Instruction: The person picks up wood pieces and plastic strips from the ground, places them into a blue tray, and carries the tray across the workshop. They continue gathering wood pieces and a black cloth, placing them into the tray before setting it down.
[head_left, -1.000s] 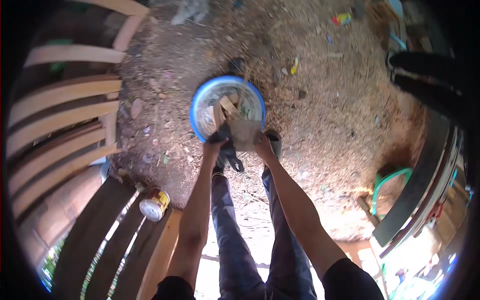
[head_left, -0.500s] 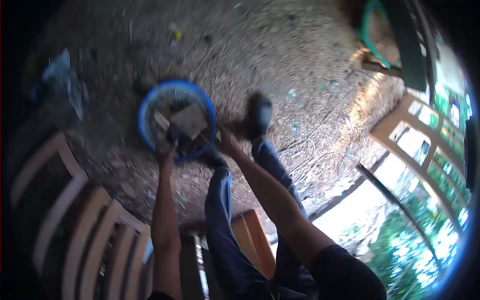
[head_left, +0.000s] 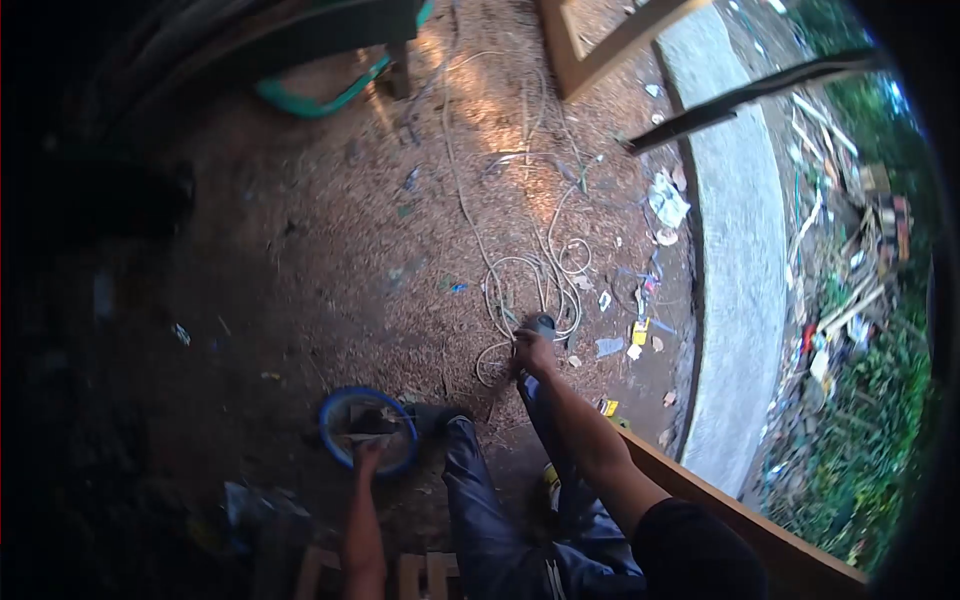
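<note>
My left hand (head_left: pixel 369 455) reaches over the near rim of a round basin with a blue rim (head_left: pixel 325 440). Its fingers are dim and partly lost among the dark pieces (head_left: pixel 368 420) inside, so I cannot tell what they grip. Farther right, my right hand (head_left: pixel 534 354) is closed, its fingers curled in front of my shoe (head_left: pixel 541 322). A blurred, dark, thin shape trails down and left from it. Just beyond that hand lie loops of pale cable (head_left: pixel 515 262) on the ground.
Wood chips and litter cover the dirt floor (head_left: pixel 400 320). A concrete strip (head_left: pixel 735 250) runs along the right, with plants and scrap beyond. Wooden frames stand at the top (head_left: pixel 600 65) and bottom (head_left: pixel 437 570). A dark post (head_left: pixel 740 100) juts in, and a green hoop (head_left: pixel 330 103) hangs upper left.
The view has swung to the right, so the basin sits lower in the picture. My right hand has moved away from the basin to the right; my left hand remains at it.
</note>
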